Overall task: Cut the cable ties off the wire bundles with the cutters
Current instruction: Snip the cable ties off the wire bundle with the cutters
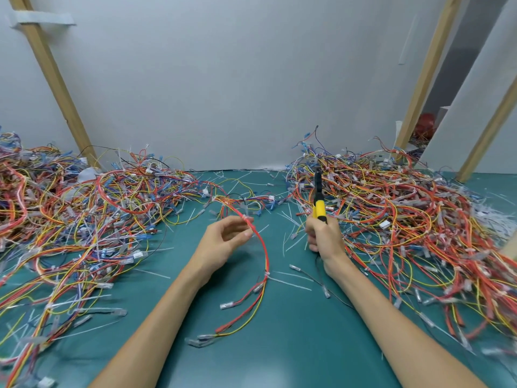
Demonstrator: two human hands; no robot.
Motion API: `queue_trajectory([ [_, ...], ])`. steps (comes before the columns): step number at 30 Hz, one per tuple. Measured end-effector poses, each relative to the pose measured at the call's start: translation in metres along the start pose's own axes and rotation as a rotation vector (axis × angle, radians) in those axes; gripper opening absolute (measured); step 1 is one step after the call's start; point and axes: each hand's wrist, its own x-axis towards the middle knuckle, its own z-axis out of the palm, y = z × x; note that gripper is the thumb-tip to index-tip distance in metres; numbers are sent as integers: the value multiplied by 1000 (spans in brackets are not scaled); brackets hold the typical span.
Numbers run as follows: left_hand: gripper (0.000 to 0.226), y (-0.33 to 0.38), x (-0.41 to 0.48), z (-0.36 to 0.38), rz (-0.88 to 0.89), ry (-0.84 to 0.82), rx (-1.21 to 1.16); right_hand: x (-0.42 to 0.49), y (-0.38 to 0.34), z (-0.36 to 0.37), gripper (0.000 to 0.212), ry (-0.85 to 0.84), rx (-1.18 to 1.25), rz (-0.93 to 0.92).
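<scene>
My left hand (223, 242) pinches a red and yellow wire bundle (264, 253) near a white cable tie (247, 218) at the fingertips. The bundle arcs down over the green table towards me, with another white cable tie (266, 274) lower on it and loose ends fanning out below. My right hand (324, 236) grips the yellow-handled cutters (318, 203) upright, black jaws pointing away from me, a little to the right of the bundle. Whether the jaws are apart is too small to tell.
A big heap of tangled wires (84, 219) covers the left of the green table (293, 345), another heap (405, 219) covers the right. Cut white ties (291, 282) lie scattered between. A white wall and wooden struts (53, 77) stand behind.
</scene>
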Motion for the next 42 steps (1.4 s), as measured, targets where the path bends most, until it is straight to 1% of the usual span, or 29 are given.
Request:
queue_trajectory([
  [2,3,-1,-3,1,31,-11,260,-2,-2,-1,23,3,25,13],
  [4,14,-3,-5,2,82,-83,483,-4,-3,-1,22,3,33,10],
  [6,23,-2,-8,5,81,-219,612,-5,-2,0,22,2,38,5],
  [8,23,-1,-8,6,69,-320,640,-5,-1,0,22,-5,41,1],
  [12,14,10,-10,3,55,-478,600,-2,1,0,20,-27,86,5],
  [13,20,12,-10,2,43,-512,606,-2,2,0,19,-35,108,5],
  [15,38,15,-12,1,30,-554,665,0,3,0,16,-39,153,4],
  [16,43,16,-13,2,32,-562,701,0,3,0,14,-39,176,7],
  [20,29,18,-21,24,104,-609,699,1,2,-1,14,-41,241,14],
  [23,12,19,-23,41,122,-660,592,1,2,-1,14,-40,252,10],
  [24,11,20,-23,42,115,-633,547,1,2,0,14,-42,255,9],
  [26,15,19,-20,39,119,-497,485,2,3,-1,15,-48,253,4],
  [28,22,15,-17,32,125,-283,437,2,3,-1,15,-50,229,1],
  [29,22,13,-15,29,114,-161,408,2,3,-1,15,-42,207,-2],
  [31,13,7,-12,23,63,66,320,1,5,0,16,1,160,-19],
  [33,8,2,-9,18,4,207,203,1,6,1,16,48,156,-44],
  [35,11,-2,-7,13,-38,281,96,1,7,2,16,74,186,-64],
  [37,11,-4,-5,9,-68,312,18,1,6,2,21,76,215,-71],
  [40,14,-5,-3,7,-112,325,-24,-1,4,3,34,63,188,-101],
  [42,15,-5,-2,7,-133,336,-49,-3,4,4,31,48,170,-117],
])
